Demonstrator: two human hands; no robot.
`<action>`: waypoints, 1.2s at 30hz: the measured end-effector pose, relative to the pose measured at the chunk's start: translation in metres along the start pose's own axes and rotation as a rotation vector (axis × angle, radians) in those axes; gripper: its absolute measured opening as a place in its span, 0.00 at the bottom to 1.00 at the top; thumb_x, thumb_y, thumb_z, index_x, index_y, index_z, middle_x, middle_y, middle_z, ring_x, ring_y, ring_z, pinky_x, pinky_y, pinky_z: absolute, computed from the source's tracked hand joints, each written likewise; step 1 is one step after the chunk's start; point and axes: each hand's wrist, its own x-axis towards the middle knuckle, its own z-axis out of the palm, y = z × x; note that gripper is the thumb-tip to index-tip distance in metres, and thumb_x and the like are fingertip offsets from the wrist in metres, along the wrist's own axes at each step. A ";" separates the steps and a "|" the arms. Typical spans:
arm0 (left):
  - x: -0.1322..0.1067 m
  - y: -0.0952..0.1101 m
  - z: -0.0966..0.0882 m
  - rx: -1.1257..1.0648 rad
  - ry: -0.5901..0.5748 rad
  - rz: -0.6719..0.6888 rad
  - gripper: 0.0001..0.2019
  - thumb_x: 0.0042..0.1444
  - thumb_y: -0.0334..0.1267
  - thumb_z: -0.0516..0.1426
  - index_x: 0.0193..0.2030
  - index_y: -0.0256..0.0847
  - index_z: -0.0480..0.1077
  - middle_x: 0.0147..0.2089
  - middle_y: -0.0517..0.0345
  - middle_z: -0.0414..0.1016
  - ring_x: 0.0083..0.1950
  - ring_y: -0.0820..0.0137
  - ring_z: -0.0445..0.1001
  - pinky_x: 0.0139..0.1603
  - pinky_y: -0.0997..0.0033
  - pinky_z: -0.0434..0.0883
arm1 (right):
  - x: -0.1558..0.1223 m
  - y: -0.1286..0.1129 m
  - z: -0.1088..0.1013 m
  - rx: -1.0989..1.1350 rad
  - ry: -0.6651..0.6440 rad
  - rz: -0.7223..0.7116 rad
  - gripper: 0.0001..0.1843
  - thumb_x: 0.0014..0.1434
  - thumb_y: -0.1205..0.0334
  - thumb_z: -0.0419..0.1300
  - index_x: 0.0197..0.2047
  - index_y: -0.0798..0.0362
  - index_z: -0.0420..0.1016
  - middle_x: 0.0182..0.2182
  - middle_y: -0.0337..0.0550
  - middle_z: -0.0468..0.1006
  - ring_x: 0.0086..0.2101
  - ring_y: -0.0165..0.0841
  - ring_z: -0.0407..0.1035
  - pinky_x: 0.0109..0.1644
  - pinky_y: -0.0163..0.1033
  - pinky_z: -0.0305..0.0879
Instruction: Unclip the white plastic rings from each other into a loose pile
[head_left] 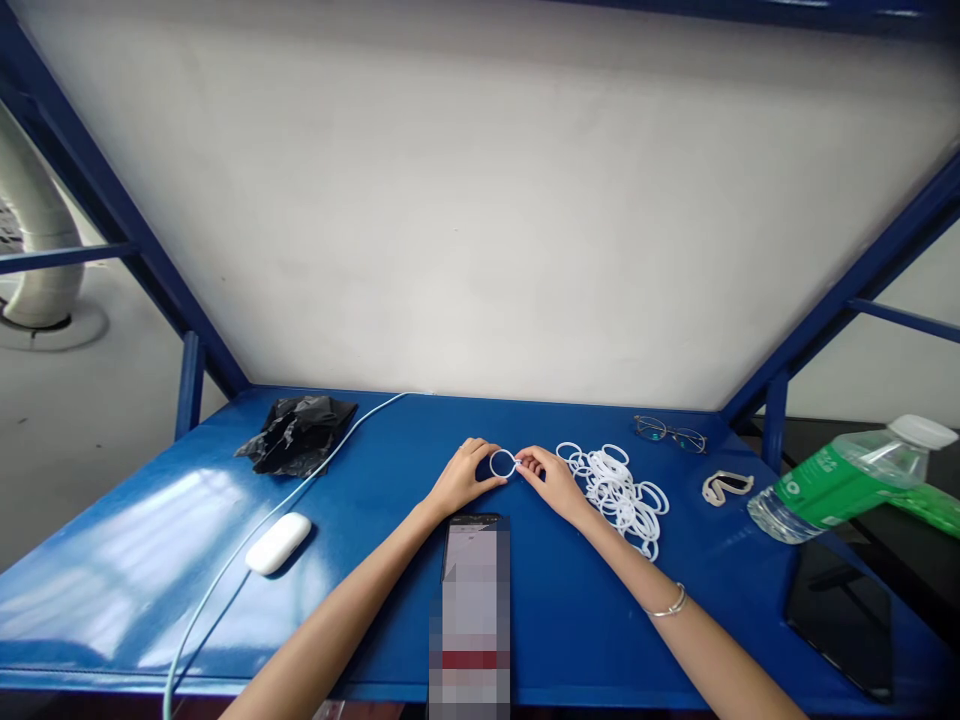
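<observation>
A thin white ring (492, 464) is held between my two hands, just above the blue table. My left hand (468, 474) has its thumb and fingers closed on the ring's left side. On the right side, the fingertips of my right hand (549, 480) pinch the ring where a small white piece sits; that piece is too small to make out. A loose pile of similar white rings (619, 490) lies just right of my right hand, partly behind the forearm. Below the hands, a phone (472, 575) lies with its screen lit and partly blurred.
A black plastic bag (300, 432), a white computer mouse (278, 543) and a pale cable (259, 525) are on the left. At the right are glasses (670, 434), a cream-coloured band (726, 487), a green-labelled bottle (840, 480) and a dark flat device (840, 615). Blue frame bars flank the table.
</observation>
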 end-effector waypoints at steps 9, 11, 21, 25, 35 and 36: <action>0.000 0.003 -0.002 0.013 -0.010 -0.006 0.19 0.56 0.48 0.60 0.51 0.42 0.67 0.46 0.53 0.71 0.49 0.60 0.67 0.50 0.60 0.67 | -0.001 -0.003 -0.002 0.003 0.039 -0.024 0.07 0.63 0.59 0.55 0.37 0.52 0.73 0.32 0.42 0.75 0.31 0.33 0.71 0.37 0.38 0.69; 0.000 0.003 -0.002 0.006 -0.014 -0.011 0.19 0.56 0.48 0.60 0.51 0.42 0.68 0.46 0.53 0.71 0.49 0.60 0.68 0.49 0.60 0.67 | -0.002 -0.004 -0.002 0.002 0.043 -0.029 0.08 0.63 0.59 0.55 0.36 0.51 0.73 0.32 0.42 0.76 0.31 0.33 0.71 0.37 0.39 0.69; 0.000 0.004 -0.003 -0.007 -0.014 -0.028 0.19 0.55 0.47 0.61 0.51 0.44 0.68 0.45 0.53 0.72 0.48 0.60 0.68 0.48 0.60 0.67 | -0.001 -0.006 -0.003 0.002 0.053 -0.047 0.09 0.63 0.59 0.55 0.34 0.51 0.74 0.33 0.43 0.78 0.34 0.36 0.73 0.40 0.40 0.69; -0.001 0.005 -0.004 -0.022 -0.027 -0.035 0.19 0.56 0.45 0.60 0.52 0.43 0.66 0.44 0.54 0.72 0.46 0.61 0.68 0.47 0.61 0.67 | -0.001 -0.006 -0.003 0.013 0.051 -0.052 0.09 0.62 0.59 0.55 0.33 0.51 0.73 0.33 0.43 0.78 0.35 0.36 0.73 0.41 0.41 0.69; -0.001 0.004 -0.003 -0.040 -0.027 -0.054 0.16 0.57 0.42 0.59 0.51 0.44 0.66 0.40 0.57 0.73 0.43 0.63 0.70 0.45 0.63 0.67 | -0.001 -0.004 -0.001 0.033 0.058 -0.035 0.05 0.61 0.61 0.57 0.37 0.51 0.73 0.32 0.42 0.77 0.32 0.34 0.73 0.39 0.40 0.71; -0.001 0.004 -0.003 -0.035 -0.027 -0.055 0.16 0.57 0.42 0.59 0.51 0.44 0.66 0.39 0.57 0.73 0.43 0.63 0.70 0.44 0.64 0.67 | -0.002 -0.004 -0.001 0.036 0.057 -0.038 0.05 0.61 0.60 0.57 0.37 0.51 0.73 0.32 0.42 0.77 0.32 0.34 0.73 0.39 0.40 0.71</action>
